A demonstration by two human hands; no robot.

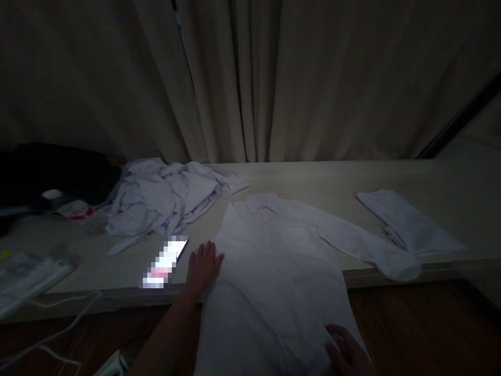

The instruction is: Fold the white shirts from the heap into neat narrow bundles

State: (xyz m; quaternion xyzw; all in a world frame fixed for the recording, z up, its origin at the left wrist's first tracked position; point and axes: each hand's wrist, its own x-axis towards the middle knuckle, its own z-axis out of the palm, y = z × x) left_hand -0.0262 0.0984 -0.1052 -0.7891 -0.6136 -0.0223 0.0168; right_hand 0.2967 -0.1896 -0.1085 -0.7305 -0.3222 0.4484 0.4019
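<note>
A white shirt (274, 261) lies collar-away on the surface (391, 177), its long axis running toward the person, hem overhanging the edge. The left hand (202, 266) rests flat and released at its left side (nearer the collar); the right hand (346, 351) presses the hem, fingers curled, grip unclear.

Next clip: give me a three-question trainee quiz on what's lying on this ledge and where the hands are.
1. True or false: the left hand lies flat at the edge of the spread shirt.
2. What lies left of the spread shirt, at the back of the ledge? A) crumpled pile of white clothes B) a shoe C) a folded towel
3. Fill in: the right hand touches the shirt's ____ part, which hangs over the ledge's front.

Key
1. True
2. A
3. lower; a folded white garment lies further right, and a lit phone beside the left hand.
</note>
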